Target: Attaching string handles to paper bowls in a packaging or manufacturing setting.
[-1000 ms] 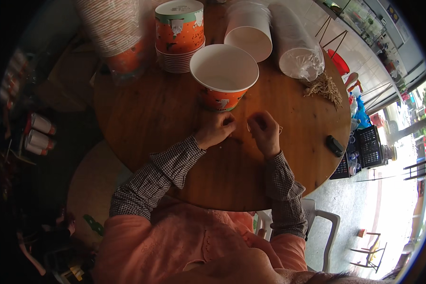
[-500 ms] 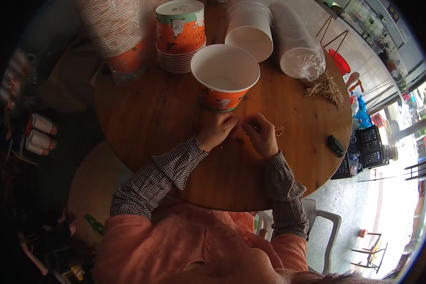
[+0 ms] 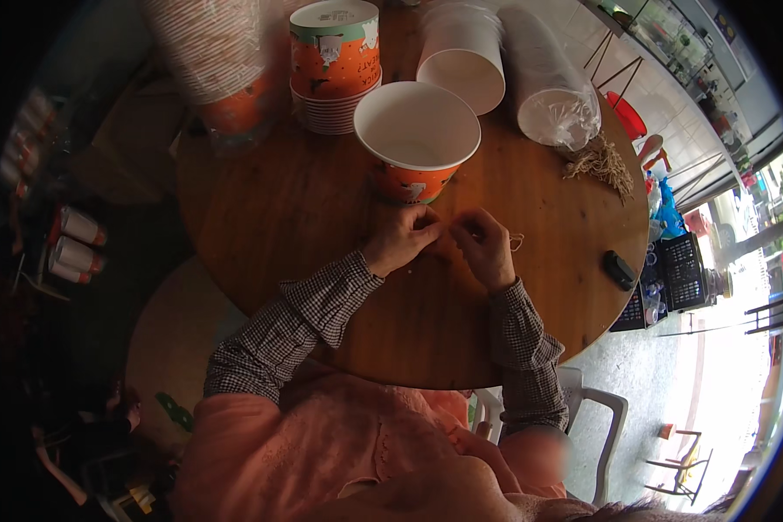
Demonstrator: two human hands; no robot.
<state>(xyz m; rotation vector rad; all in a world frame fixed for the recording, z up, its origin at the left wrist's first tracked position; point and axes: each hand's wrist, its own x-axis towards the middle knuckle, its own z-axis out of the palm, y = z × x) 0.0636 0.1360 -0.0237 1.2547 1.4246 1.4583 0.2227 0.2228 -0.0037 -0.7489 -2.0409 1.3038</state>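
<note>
My left hand [image 3: 400,241] and my right hand [image 3: 485,250] face each other just above the round table, fingertips close together. The right fingers are pinched, and a small loop of tan string [image 3: 518,241] sticks out beside that hand. My left fingers are bent in a pinch; what lies in them is too small to make out. Just beyond the hands, an orange paper bucket [image 3: 415,182] stands upright with its white inside facing up. Nothing shows inside it.
Behind stand an upturned orange bucket on a nested stack [image 3: 335,65], a wrapped stack [image 3: 209,70] at left, and white buckets [image 3: 463,78] and a wrapped white stack [image 3: 557,113] lying at right. A bundle of tan strings [image 3: 602,165] and a black object [image 3: 619,270] lie on the wooden table [image 3: 296,209].
The fingers of both hands have shifted slightly, and the left fingertips have drawn a little apart from the thumb. The buckets stay in place.
</note>
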